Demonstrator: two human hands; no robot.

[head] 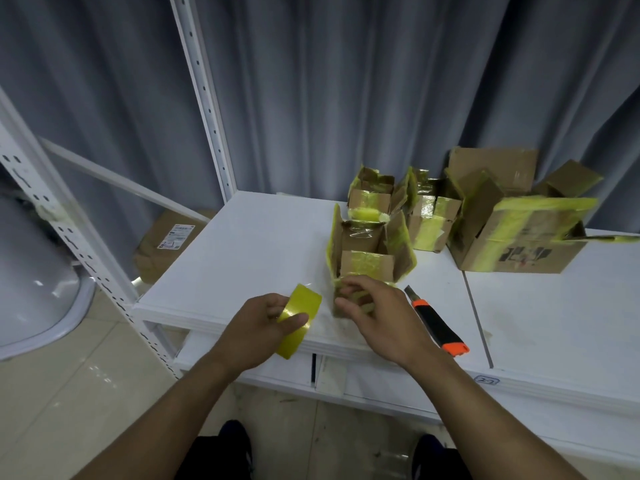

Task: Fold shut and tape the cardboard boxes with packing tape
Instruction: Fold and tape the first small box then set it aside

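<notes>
Left hand (256,329) gripped yellow tape roll (302,315) over near edge of shelf (242,244) | right hand (379,318) curled against near face of small open box (367,252), hold unclear | box just right of roll, flaps up

A pleated grey curtain (329,81) covers the whole back of the room. In front of it a white slotted metal post (204,98) rises from the far left corner of the white worktop (249,244), and a second slotted post (52,209) slants down on the left. A thin seam (478,320) splits the worktop into two panels. The floor (69,393) is glossy beige tile with soft reflections of light. A white rounded object (34,271) stands at the far left.
</notes>
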